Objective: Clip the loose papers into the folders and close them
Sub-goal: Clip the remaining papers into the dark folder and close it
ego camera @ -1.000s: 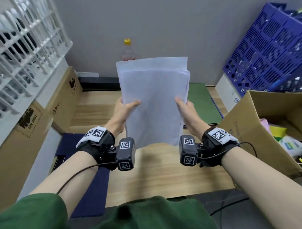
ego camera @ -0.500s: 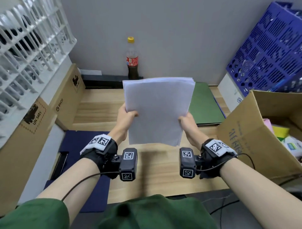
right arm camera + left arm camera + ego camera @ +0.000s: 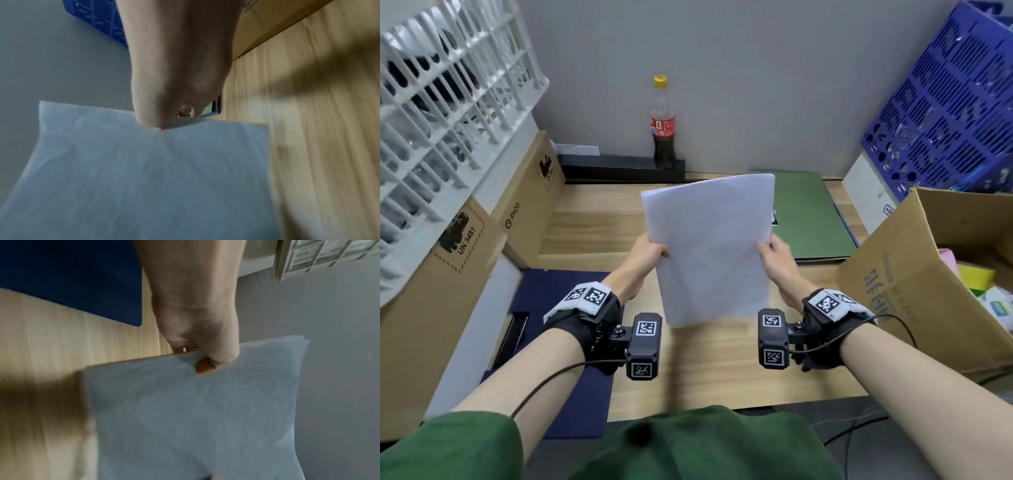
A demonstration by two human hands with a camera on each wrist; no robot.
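Observation:
A stack of white papers [image 3: 710, 246] stands upright on its bottom edge over the wooden desk [image 3: 592, 226]. My left hand [image 3: 650, 251] pinches its left edge, thumb on the near face [image 3: 205, 365]. My right hand [image 3: 774, 253] pinches the right edge [image 3: 156, 125]. An open dark blue folder [image 3: 561, 301] with a metal clip [image 3: 512, 337] lies at the left under my left wrist. A closed green folder [image 3: 808, 219] lies at the back right, on top of a blue one. The papers [image 3: 195, 410] fill both wrist views [image 3: 144, 170].
Cardboard boxes [image 3: 448, 260] and a white crate [image 3: 441, 89] line the left side. An open cardboard box [image 3: 928, 274] and a blue crate [image 3: 945, 102] stand at the right. A cola bottle [image 3: 663, 126] stands on a black bar by the back wall.
Both hands have brought the paper stack down from in front of the bottle to the desk, its bottom edge now near the wood.

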